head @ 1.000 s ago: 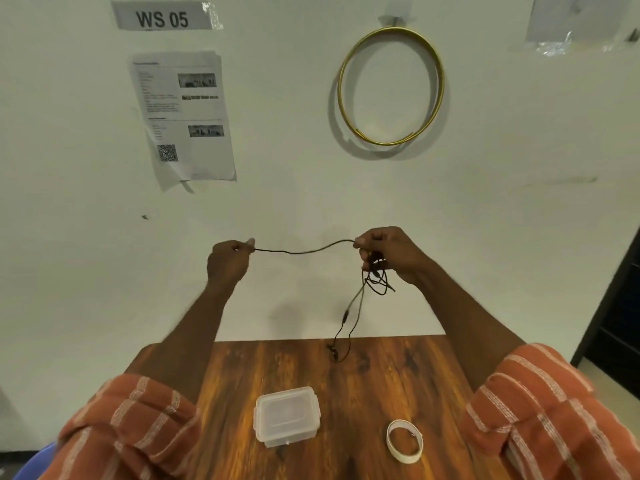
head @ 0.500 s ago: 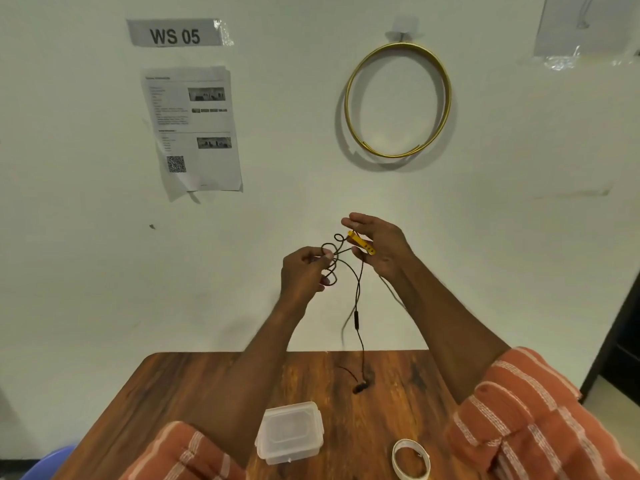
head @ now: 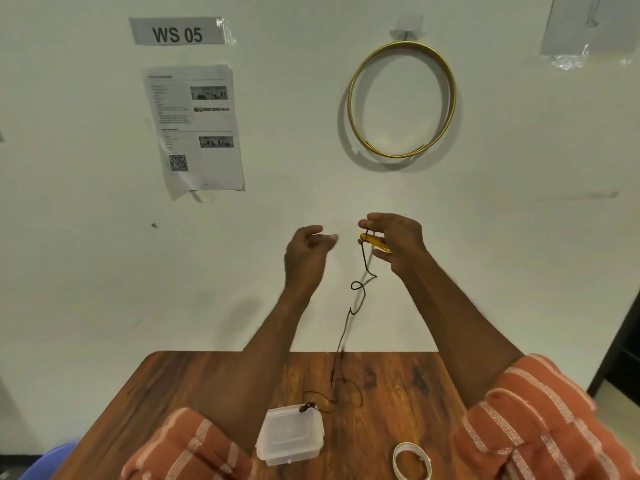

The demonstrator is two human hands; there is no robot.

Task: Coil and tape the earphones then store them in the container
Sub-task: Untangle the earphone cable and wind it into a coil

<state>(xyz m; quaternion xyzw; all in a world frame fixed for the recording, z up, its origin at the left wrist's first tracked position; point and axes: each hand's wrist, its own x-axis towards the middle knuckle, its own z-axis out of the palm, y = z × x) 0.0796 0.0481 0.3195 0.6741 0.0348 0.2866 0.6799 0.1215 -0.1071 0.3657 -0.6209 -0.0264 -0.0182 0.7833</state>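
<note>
A grey label (head: 177,31) taped to the wall reads "WS 05"; below it, a printed sheet (head: 195,128) taped to the same wall carries a QR code (head: 178,163), small photographs and lines of body text too small to read.

both forearms raised side by side, orange striped sleeves at the elbows. left hand (head: 306,251) loose, fingers relaxed, holding nothing. right hand (head: 398,240) pinching, fingers partly extended.

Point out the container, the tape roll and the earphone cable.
container (head: 290,434), head view, middle of its clear lid
tape roll (head: 398,457), head view, left side of the white ring
earphone cable (head: 346,327), head view, the hanging stretch above the table
</note>
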